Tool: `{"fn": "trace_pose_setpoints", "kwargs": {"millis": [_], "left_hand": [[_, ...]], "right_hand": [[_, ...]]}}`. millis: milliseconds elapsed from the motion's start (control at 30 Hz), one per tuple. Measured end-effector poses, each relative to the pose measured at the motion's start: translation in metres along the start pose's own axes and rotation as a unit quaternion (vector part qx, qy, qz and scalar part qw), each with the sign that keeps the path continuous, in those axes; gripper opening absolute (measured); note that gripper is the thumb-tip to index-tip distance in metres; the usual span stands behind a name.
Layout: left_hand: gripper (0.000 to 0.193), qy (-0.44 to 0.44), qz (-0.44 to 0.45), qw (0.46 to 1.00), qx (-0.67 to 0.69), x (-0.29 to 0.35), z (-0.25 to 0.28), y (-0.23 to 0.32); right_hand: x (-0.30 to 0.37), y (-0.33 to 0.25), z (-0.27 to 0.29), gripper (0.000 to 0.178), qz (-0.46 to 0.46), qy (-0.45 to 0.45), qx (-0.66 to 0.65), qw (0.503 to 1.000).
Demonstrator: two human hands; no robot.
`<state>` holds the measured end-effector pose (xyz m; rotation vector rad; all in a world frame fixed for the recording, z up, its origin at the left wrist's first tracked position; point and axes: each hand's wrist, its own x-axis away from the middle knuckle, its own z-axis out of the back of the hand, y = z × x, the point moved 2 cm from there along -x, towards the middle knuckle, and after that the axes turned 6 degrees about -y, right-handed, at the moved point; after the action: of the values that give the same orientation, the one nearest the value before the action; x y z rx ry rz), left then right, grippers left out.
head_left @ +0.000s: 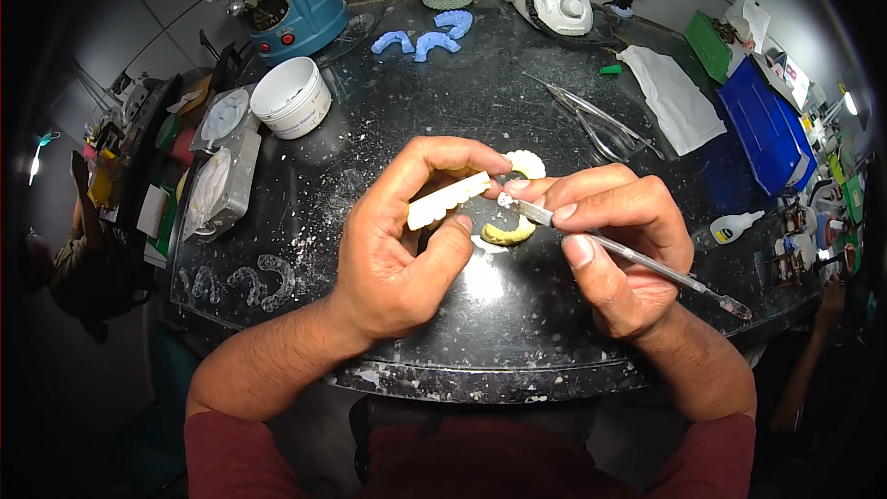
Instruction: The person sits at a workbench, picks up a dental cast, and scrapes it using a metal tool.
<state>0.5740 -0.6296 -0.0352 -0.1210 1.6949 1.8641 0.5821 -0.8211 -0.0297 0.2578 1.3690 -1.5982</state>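
Observation:
My left hand (388,263) is closed round a cream dental cast (448,201), its row of teeth facing down toward my thumb. In my right hand (637,222) a slim metal hand tool (647,262) is pinched like a pen. The tool's pale tip is close to the right end of the cast; whether they touch, I cannot tell. Just beyond my fingertips lies another cream cast (527,164). A yellowish arch-shaped cast (506,234) rests on the black bench (480,333) between my hands.
Clear dental trays (275,282) lie at left, near a white tub (291,100). Blue dental arches (436,44) sit at the back, by a blue machine (300,14). Pliers-like tools (596,120), a white cloth (673,97) and a small bottle (735,226) are at right.

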Motion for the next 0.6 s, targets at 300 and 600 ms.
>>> {"fn": "trace_pose_setpoints", "kwargs": {"millis": [300,600], "left_hand": [[0.039,-0.007,0.138,0.979,0.15,-0.004,-0.003,-0.005],[0.048,-0.009,0.113,0.965,0.238,-0.004,-0.002,-0.012]], "right_hand": [[0.003,0.003,-0.003,0.018,0.003,0.094,-0.021,0.995],[0.001,0.005,-0.002,0.017,-0.003,0.105,-0.03,0.994]]}}
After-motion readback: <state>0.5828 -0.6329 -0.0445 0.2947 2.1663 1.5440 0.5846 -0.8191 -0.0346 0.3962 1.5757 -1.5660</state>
